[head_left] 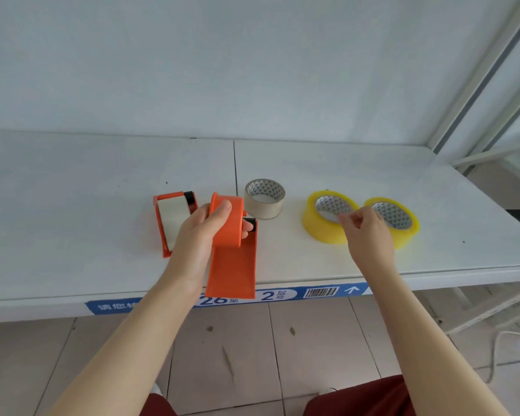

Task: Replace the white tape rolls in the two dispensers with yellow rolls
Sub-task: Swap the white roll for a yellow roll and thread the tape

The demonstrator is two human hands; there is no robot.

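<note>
White shelf [72, 205], tiled floor [237, 355] | left hand [198, 232] grips orange dispenser [233, 250] | right hand [368, 232] pinched over yellow roll [321, 226]

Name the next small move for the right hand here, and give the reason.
Probably close the right hand on the nearer yellow roll and lift it. The left hand holds an orange dispenser that looks empty, with a white roll lying loose on the table, and the right hand hovers at that yellow roll's rim.
</note>
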